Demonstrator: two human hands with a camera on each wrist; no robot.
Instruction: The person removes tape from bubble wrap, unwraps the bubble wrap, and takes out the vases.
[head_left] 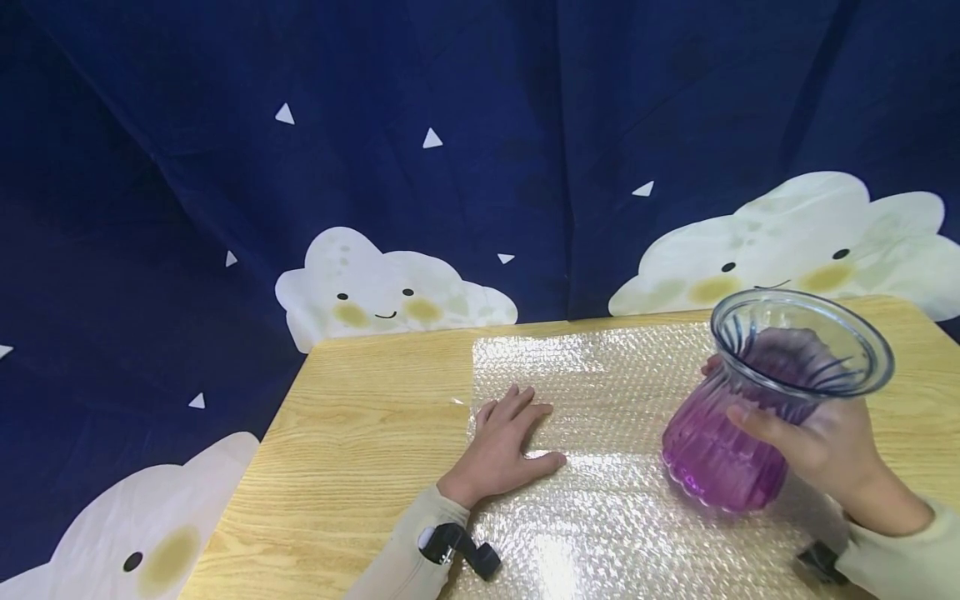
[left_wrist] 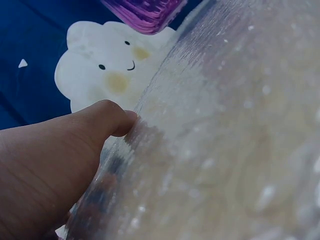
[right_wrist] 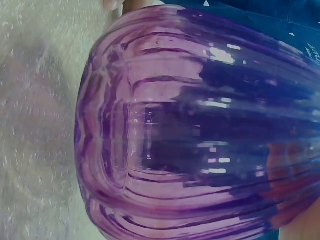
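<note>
A ribbed glass vase (head_left: pixel 727 442), purple at its base and bluish clear at its flared rim, is gripped round the neck by my right hand (head_left: pixel 832 450). It tilts slightly, over the right part of a bubble wrap sheet (head_left: pixel 592 517). In the right wrist view the vase's purple body (right_wrist: pixel 165 125) fills most of the picture, with bubble wrap beyond its base. My left hand (head_left: pixel 506 450) rests on the sheet's left edge, fingers spread. The left wrist view shows its thumb against the bubble wrap (left_wrist: pixel 215 125), with the vase's base (left_wrist: pixel 150 15) at the top.
The sheet lies on a light wooden table (head_left: pixel 352 433), whose bare wood shows to the left and at the far right. Behind the table hangs a dark blue curtain (head_left: pixel 465 192) printed with white clouds. A small black device (head_left: pixel 457 546) is strapped to the left wrist.
</note>
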